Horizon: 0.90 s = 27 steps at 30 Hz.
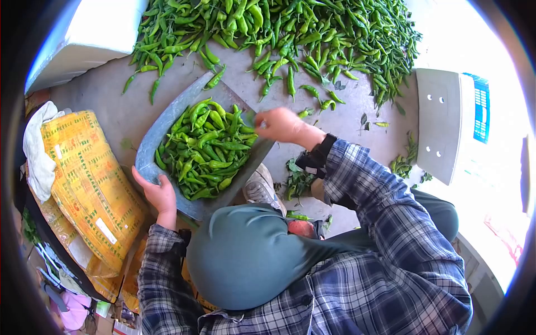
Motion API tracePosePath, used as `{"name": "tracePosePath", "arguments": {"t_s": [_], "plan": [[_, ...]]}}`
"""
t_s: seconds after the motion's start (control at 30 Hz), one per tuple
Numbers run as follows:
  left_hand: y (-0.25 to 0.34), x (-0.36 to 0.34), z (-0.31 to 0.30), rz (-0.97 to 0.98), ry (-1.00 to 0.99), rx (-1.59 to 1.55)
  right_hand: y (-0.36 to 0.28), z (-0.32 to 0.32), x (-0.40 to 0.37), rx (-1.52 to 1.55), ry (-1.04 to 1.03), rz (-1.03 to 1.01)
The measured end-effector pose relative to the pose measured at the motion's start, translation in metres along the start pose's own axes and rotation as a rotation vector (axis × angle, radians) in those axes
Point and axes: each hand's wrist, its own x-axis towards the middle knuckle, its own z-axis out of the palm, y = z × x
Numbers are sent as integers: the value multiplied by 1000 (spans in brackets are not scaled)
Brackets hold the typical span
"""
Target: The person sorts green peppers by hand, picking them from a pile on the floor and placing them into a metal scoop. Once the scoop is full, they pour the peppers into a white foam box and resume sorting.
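Concrete-looking floor (109, 100) lies around the grey scoop (149, 142), which holds green peppers (209, 153) beside the person's knee (240, 251). The left hand (159, 195), fingers spread, seems to steady its rim; the right hand (282, 125) curls at the opposite edge, its hold unclear. Handling there calls for a level scoop

Bright daylight floods in from the right, bleaching that side to white around the blue crate (481, 109). The round lens bends the scene, its corners dark, and the raised hand (283, 125) looks slightly blurred.
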Motion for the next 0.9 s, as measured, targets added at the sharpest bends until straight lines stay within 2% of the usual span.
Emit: {"name": "tracePosePath", "arguments": {"t_s": [0.03,0.17,0.2,0.23,0.3,0.33,0.47,0.53,0.63,0.7,0.8,0.9], "plan": [[0,0,1,4,1,-5,-16,-6,-5,19,-28,-9],[1,1,-1,-8,-11,-14,-2,-24,33,-391,289,147],[2,1,-1,-6,-15,-5,6,-22,40,-560,371,96],[3,0,-1,-4,-16,-5,10,-24,43,-559,372,98],[2,1,-1,-3,-9,-5,16,-28,50,-800,394,-12],[3,1,-1,-3,-8,-4,15,-31,52,-860,339,-16],[2,1,-1,5,-15,11,18,-39,71,-889,349,-54],[2,0,-1,4,-31,0,20,-38,84,-858,429,-131],[4,1,0,29,-4,9,23,-40,84,-755,327,-75],[6,0,-1,2,-8,13,24,-39,81,-760,363,-58],[7,0,-2,0,-17,-17,25,-41,76,-729,311,-35],[4,-1,-1,22,-13,-3,-8,-42,57,-560,343,-14]]}}
